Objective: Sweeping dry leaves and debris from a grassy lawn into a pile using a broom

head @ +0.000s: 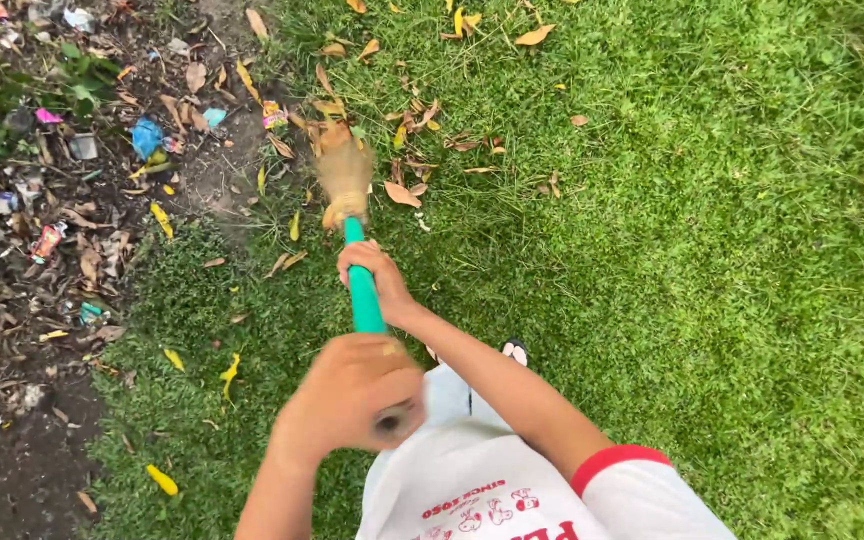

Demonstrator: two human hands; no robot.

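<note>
Broom [356, 240]: long straight handle, teal green, ending in a tan straw-coloured bristle head [343, 175]; the head is blurred and rests on the grass [712, 250] at the edge of a scatter of dry brown leaves [402, 192]. Left hand [352, 395]: closed round the top end of the broom handle, nearest the camera, blurred. Right hand [374, 278]: wrapped round the handle lower down, between the left hand and the bristle head, fingers curled over the shaft. Handling, by judgement: the broom looks light, the handle stiff and smooth enough to slip in a loose grip, the bristles soft and springy; it takes hold best with two hands spaced along the shaft, as here, one at the top end and one nearer the head. Beyond the bristle head: more dry and yellow leaves strewn on the grass. To the left of the broom: a strip of bare dark soil [22, 470] carrying a heap of litter [62, 190], with small wrappers, a blue scrap [146, 137], a pink scrap and dead leaves mixed in. Below the broom handle: the person's white shirt with a red-trimmed sleeve [617, 460] and light trousers; a shoe tip [515, 352] shows just beside the right forearm.
</note>
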